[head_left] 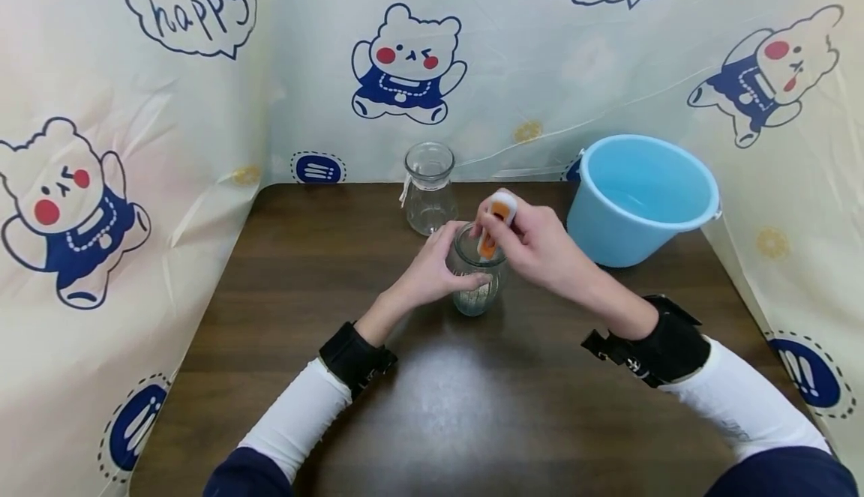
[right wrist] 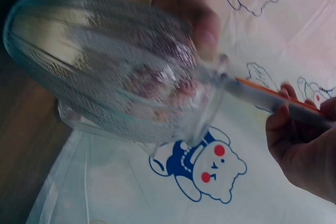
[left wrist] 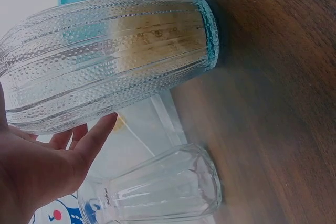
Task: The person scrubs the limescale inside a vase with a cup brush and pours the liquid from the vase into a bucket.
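A ribbed, dimpled clear glass vase (head_left: pixel 476 298) stands near the middle of the table. My left hand (head_left: pixel 439 272) holds it just below the rim, thumb on the near side and fingers round the far side. The lower glass looks brownish in the left wrist view. My right hand (head_left: pixel 533 242) grips a long tool by its white-and-orange handle (head_left: pixel 498 221), which slants down into the vase mouth. In the right wrist view the tool's grey shaft (right wrist: pixel 257 96) passes in at the rim; its lower end is blurred behind the patterned glass, so I cannot tell its kind.
Behind the held vase stands a second clear glass vase (head_left: pixel 430 201) with a string tied at its neck. A light blue bucket (head_left: pixel 607 220) sits at the back right. Cloth printed with bears (head_left: pixel 408 62) hangs around the sides and back of the brown table (head_left: pixel 297 294).
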Action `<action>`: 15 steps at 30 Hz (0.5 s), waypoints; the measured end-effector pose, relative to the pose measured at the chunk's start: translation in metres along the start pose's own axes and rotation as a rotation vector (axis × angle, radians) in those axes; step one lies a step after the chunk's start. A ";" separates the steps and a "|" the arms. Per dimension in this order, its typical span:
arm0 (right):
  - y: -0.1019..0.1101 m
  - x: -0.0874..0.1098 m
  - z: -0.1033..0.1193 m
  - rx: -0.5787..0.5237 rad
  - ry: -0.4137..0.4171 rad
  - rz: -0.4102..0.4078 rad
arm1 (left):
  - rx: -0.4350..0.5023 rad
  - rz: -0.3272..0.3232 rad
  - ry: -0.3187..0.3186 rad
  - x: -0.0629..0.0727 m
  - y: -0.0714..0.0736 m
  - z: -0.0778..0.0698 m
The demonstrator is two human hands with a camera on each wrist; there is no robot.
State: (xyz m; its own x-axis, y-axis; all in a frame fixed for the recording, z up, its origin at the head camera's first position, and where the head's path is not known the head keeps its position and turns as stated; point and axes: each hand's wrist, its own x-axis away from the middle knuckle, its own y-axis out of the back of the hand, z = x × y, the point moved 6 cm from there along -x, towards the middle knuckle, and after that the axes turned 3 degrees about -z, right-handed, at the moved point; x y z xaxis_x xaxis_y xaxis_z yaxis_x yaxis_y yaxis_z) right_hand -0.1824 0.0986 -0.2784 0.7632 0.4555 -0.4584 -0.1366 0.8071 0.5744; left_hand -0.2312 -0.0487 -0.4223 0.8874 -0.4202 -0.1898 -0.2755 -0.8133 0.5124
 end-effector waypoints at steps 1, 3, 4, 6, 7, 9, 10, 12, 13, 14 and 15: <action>-0.002 0.002 -0.002 -0.002 0.000 -0.003 | -0.004 0.004 0.002 0.000 0.000 0.000; -0.004 0.005 -0.003 -0.016 0.008 -0.006 | -0.006 0.007 0.007 0.001 0.000 0.000; -0.004 0.006 -0.002 -0.023 0.018 -0.009 | -0.004 0.007 0.010 0.001 0.000 0.001; -0.003 0.007 0.002 -0.030 0.055 -0.016 | -0.003 0.009 0.011 0.001 0.001 0.001; -0.001 0.007 0.006 -0.034 0.079 -0.019 | -0.004 0.009 0.010 0.001 0.000 0.001; 0.003 0.009 0.015 -0.038 0.138 -0.030 | -0.006 0.011 0.006 0.001 0.000 0.000; 0.005 0.010 0.020 -0.038 0.168 -0.038 | -0.008 0.011 0.002 0.001 0.000 -0.001; 0.008 0.011 0.028 -0.039 0.213 -0.050 | -0.009 0.006 -0.007 0.000 0.000 -0.002; 0.008 0.012 0.030 -0.041 0.224 -0.053 | -0.010 0.002 -0.009 0.000 0.000 -0.003; 0.007 0.012 0.031 -0.044 0.226 -0.053 | -0.010 -0.002 -0.011 0.000 0.001 -0.003; 0.006 0.013 0.030 -0.048 0.221 -0.050 | -0.008 -0.006 -0.013 0.001 0.001 -0.003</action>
State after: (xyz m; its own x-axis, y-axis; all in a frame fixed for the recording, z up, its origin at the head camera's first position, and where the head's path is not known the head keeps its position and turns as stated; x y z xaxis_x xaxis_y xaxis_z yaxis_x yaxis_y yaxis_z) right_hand -0.1550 0.0982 -0.2604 0.6136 0.4812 -0.6261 -0.1356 0.8453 0.5168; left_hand -0.2296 -0.0487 -0.4190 0.8840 -0.4209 -0.2037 -0.2675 -0.8125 0.5180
